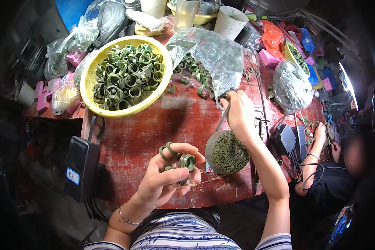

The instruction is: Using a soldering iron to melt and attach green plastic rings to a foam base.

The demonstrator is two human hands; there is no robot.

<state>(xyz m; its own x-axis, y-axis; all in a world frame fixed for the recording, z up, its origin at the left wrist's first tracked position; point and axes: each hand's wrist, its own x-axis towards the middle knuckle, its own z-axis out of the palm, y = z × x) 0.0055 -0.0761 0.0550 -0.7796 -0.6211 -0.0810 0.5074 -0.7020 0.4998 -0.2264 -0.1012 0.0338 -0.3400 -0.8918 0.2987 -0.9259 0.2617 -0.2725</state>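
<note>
My left hand (171,175) is curled around several small green rings (187,161), with more rings looped over its index finger. My right hand (236,108) pinches a thin grey tool (223,118) by the lower edge of a clear plastic bag (208,50); its fingertips are partly hidden. Green pieces (193,68) lie under that bag. A round pot (227,152) with a crumbly green surface sits below my right hand. A yellow basin (88,93) full of green ring pieces stands at the back left of the red table (141,137).
A black box (77,158) with cords hangs at the left edge. Cups (227,25) stand at the back. Bagged pieces (291,89), pink blocks (267,58) and dark devices with cables (287,137) crowd the right. A co-worker's hands (320,133) are at the far right.
</note>
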